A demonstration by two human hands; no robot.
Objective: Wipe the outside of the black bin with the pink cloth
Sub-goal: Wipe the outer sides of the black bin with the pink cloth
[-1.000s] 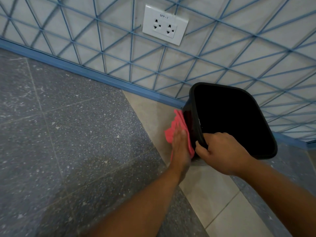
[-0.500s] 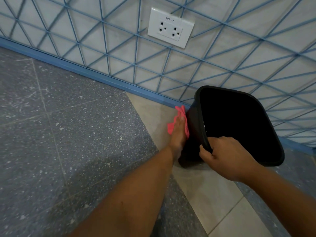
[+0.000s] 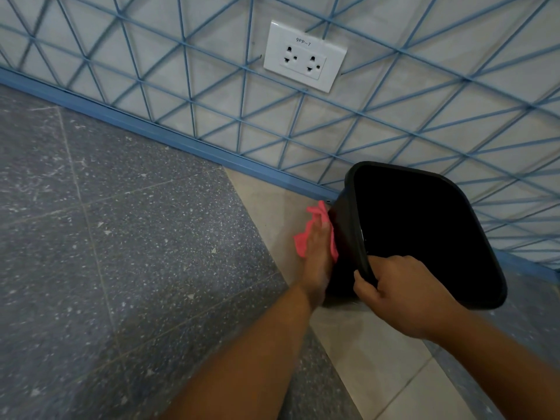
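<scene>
The black bin [image 3: 348,237] stands tilted on the floor close to the wall, its dark open mouth facing me. My left hand [image 3: 318,256] lies flat against the bin's left outer wall, pressing the pink cloth [image 3: 303,244] onto it; cloth edges stick out past my fingertips and thumb side. My right hand [image 3: 397,292] grips the bin's near rim, fingers curled inside and thumb outside. The bin's far and right outer sides are hidden.
A tiled wall with blue diagonal lines rises behind the bin, carrying a white double socket [image 3: 304,57]. A blue skirting strip [image 3: 151,130] runs along its foot. Dark speckled floor [image 3: 136,253] spreads left; pale tiles [image 3: 378,359] lie under the bin.
My left hand and the pink cloth have slid away from me along the bin's left wall toward the skirting. My right hand keeps its grip on the rim.
</scene>
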